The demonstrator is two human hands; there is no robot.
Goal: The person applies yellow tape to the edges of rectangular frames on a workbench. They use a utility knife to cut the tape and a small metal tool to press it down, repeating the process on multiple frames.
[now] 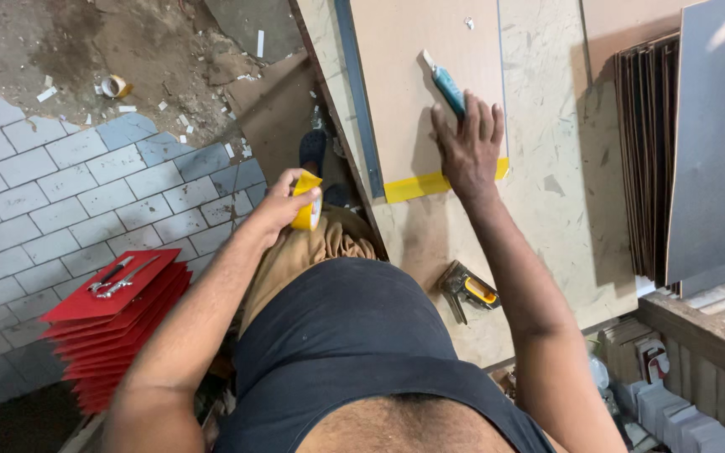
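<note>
left grip (283, 201) pinches round yellow tape roll (308, 201); right palm (467, 151) flat on smooth board (396, 92).

Around the right hand (469, 147), the brown board (396, 75) lies bare to the left and above, apart from the teal cutter (446, 86) touching the fingertips. Right of the board, the table (547, 168) is open up to the upright stack of dark sheets (644, 159), which walls that side. Nearer the body, a staple gun (469, 289) sits on the table. The left hand (287, 201) hangs off the table edge over the floor, with red panels (111, 323) below.
</note>
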